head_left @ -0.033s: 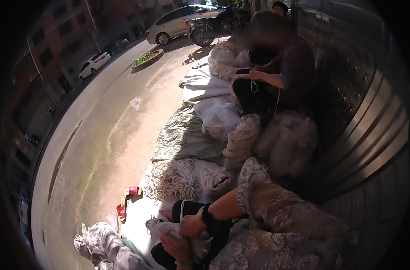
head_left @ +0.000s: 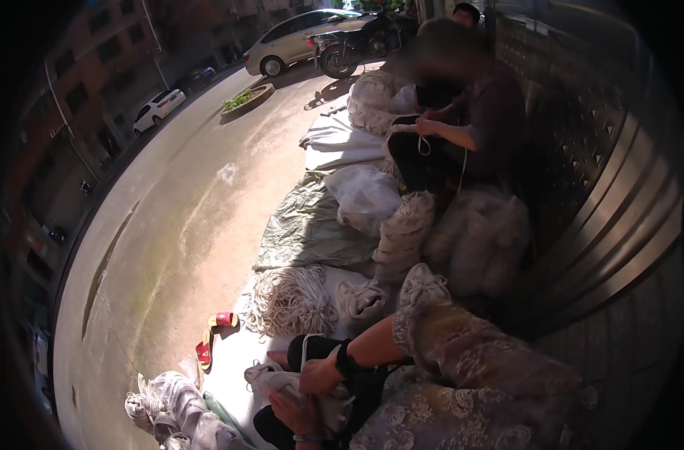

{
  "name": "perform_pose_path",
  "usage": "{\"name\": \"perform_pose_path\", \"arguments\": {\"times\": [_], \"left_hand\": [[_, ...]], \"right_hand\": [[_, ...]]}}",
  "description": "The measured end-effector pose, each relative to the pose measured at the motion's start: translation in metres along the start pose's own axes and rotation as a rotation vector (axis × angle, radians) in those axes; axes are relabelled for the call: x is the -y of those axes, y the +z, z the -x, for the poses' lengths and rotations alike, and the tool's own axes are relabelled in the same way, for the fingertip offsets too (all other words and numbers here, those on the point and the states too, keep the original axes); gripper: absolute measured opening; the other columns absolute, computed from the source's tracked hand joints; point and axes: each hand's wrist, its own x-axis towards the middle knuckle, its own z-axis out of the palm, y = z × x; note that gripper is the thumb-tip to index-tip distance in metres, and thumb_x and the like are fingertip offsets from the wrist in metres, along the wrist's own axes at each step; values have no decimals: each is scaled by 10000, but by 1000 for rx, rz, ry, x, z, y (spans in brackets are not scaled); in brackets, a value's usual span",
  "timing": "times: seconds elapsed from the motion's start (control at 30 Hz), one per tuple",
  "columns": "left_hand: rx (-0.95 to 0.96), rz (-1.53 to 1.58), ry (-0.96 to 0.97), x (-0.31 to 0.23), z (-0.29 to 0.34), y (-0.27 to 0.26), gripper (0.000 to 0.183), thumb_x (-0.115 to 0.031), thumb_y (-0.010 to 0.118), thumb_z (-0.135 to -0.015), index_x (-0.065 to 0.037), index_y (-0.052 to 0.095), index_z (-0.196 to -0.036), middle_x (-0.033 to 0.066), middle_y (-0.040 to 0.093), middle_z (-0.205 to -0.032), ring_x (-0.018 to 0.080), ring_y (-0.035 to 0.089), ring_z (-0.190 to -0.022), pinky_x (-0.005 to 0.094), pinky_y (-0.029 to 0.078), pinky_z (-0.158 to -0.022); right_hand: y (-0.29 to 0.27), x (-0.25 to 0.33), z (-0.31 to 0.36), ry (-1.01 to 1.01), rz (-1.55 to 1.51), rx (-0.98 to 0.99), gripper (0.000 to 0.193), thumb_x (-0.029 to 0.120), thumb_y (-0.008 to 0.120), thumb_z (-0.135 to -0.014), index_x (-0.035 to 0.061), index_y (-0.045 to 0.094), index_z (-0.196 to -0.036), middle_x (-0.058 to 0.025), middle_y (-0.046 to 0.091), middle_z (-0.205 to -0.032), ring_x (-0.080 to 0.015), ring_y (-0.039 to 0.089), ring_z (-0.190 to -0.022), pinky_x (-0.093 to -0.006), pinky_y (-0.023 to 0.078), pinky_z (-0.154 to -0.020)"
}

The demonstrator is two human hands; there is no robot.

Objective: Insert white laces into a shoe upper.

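Note:
A pale sneaker (head_left: 283, 381) rests at my lap, its toe end toward the left. My left hand (head_left: 295, 412), with a band at its wrist, is wrapped round the near side of the shoe. My right hand (head_left: 321, 375), wearing a dark watch, is closed over the shoe's upper. From its fingers a white shoelace (head_left: 304, 349) loops upward. The fingertips of the right hand are partly hidden. A bare foot (head_left: 277, 359) shows just beyond the shoe.
A heap of white laces (head_left: 291, 301) lies on the sheet beyond my hands. Beside it stand pale sneakers (head_left: 361, 304) and a tall pale bundle (head_left: 403, 236). Red slippers (head_left: 223, 320) lie at left, more bundles (head_left: 183, 409) nearer. Another person (head_left: 477, 112) sits farther off, handling cord.

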Motion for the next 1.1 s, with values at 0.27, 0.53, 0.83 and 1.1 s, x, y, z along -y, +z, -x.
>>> {"name": "perform_pose_path", "arguments": {"times": [0.27,0.53,0.83,1.1], "left_hand": [[-62,32,-33,8,-2,1,841,-439,664,-699,54,311,-1282,280,422,-1232,427,434,-1130,485,357,-935],[62,-334,-21,-59,-26,-52,431,-406,624,-703,-12,589,-875,161,573,-854,335,584,-834,448,457,-653],[239,-469,167,-45,-27,-33,315,-363,623,-707,-67,586,-607,117,567,-682,300,603,-661,419,443,-520],[265,-383,311,-17,-18,-13,345,-375,624,-707,-67,574,-562,107,560,-646,295,600,-613,421,447,-500]], "right_hand": [[19,-18,-26,-76,8,11,233,152,591,-643,16,661,-818,-165,647,-876,-287,618,-900,-390,483,-787],[34,-31,-29,-160,35,-145,186,211,571,-647,101,681,-750,-117,646,-784,-260,634,-797,-367,495,-692],[38,-32,-30,-51,25,-98,248,187,538,-661,37,679,-799,-159,653,-822,-298,635,-824,-381,502,-727],[23,-22,-29,15,-76,-30,263,176,538,-675,35,675,-850,-176,647,-882,-304,623,-895,-395,486,-788]]}}
